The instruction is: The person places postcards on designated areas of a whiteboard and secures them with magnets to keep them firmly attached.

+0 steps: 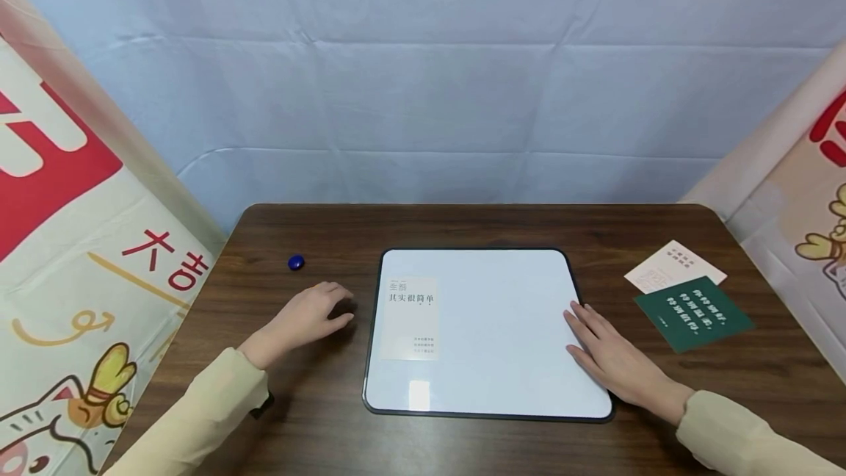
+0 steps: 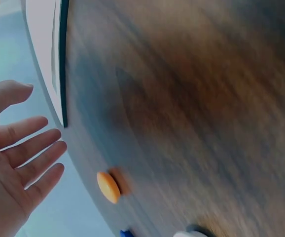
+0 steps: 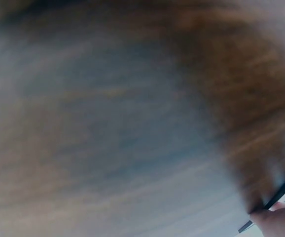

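A whiteboard point(image 1: 496, 344) with a dark frame lies on the table. On its left part is a pale card point(image 1: 410, 318) with printed characters. My right hand point(image 1: 611, 351) rests on the board's right edge, fingers extended over the white surface; in the right wrist view only part of the hand point(image 3: 280, 219) shows at the dark frame. My left hand point(image 1: 307, 318) is left of the board, fingers loosely bent, holding nothing. A small blue round piece point(image 1: 295, 261) lies beyond it. In the left wrist view an orange round piece point(image 2: 108, 187) appears near the fingers.
To the right, a green card point(image 1: 694, 314) with white characters partly covers a pale pink card point(image 1: 674, 266). The left wrist view's bottom edge cuts off a whitish piece point(image 2: 189, 234). Behind the brown table point(image 1: 463, 225) hangs a pale blue cloth point(image 1: 429, 94).
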The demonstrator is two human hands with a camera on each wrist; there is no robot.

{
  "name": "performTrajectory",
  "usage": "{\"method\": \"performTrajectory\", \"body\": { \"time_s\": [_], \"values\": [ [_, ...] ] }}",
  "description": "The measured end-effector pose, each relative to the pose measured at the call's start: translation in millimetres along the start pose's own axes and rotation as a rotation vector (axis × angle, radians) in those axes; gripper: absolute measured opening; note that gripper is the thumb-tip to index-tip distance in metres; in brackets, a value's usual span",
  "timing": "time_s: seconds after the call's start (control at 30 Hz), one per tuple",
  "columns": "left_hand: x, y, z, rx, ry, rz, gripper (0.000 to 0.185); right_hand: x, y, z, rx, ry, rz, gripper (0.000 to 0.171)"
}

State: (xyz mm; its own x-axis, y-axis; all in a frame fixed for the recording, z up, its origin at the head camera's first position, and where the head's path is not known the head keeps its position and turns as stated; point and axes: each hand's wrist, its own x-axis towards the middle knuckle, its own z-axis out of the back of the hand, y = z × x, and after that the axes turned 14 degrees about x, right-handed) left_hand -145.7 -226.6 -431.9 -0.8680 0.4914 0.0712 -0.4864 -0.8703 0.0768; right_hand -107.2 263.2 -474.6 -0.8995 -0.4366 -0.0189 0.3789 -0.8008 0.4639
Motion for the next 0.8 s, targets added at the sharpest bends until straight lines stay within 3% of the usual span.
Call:
{"method": "performTrajectory", "body": {
  "time_s": [0.4, 0.8],
  "values": [
    [2.3, 13.6, 1.4, -0.036, 0.021, 0.086, 0.03, -1, 1, 1, 0.003, 0.002, -0.008, 0.062],
    [1.8, 28.2, -0.5, -0.086, -0.03, 0.189, 0.023, -2, 1, 2, 0.008, 0.002, -0.003, 0.062]
  ]
}}
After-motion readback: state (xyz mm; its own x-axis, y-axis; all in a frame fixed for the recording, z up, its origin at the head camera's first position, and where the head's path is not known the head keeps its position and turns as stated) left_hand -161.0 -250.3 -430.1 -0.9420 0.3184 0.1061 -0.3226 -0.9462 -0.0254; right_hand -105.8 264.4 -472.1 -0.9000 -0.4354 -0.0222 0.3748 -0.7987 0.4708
